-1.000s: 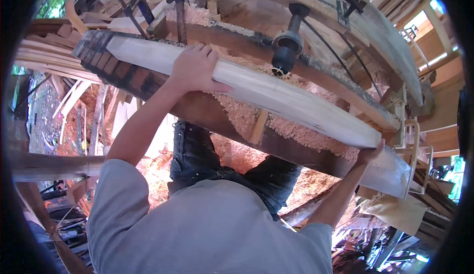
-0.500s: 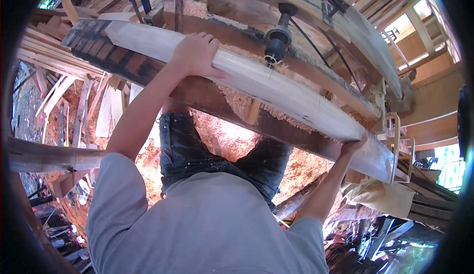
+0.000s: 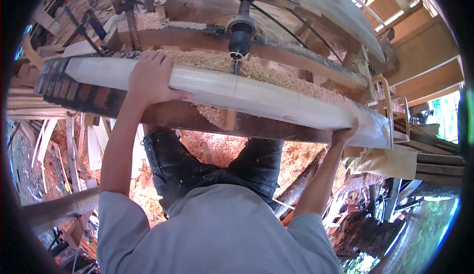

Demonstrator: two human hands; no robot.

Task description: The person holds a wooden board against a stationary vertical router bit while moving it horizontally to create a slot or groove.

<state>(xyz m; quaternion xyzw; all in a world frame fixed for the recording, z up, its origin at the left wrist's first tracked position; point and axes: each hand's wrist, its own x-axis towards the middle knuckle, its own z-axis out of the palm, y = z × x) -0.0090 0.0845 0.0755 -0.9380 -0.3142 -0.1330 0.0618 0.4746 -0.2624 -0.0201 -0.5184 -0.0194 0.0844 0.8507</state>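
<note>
A long pale timber [image 3: 212, 82], tapered at its left end, lies crosswise before me on a dark wooden bench [image 3: 182, 118]. My left hand [image 3: 153, 79] is wrapped over its left part, fingers on the far side and thumb on the near face. Towards the right end, my right hand [image 3: 345, 132] grips the timber's near lower edge, its fingers partly hidden. Between the hands, a dark drill chuck [image 3: 240, 41] holds a bit [image 3: 236, 68] that points at the timber's far side. Whether the tip is inside the wood I cannot tell.
Wood shavings [image 3: 281, 74] pile up behind the timber. A brown rail [image 3: 296, 56] runs beyond them, with belts [image 3: 316, 34] behind. A bent wooden frame [image 3: 390, 106] stands by the right end. Scrap strips [image 3: 47, 140] lean at the left; a round pole [image 3: 61, 210] juts in below.
The whole view has turned, so the timber now lies more level and lower left. Slightly more of the bit shows between chuck and wood. Both hands keep their holds.
</note>
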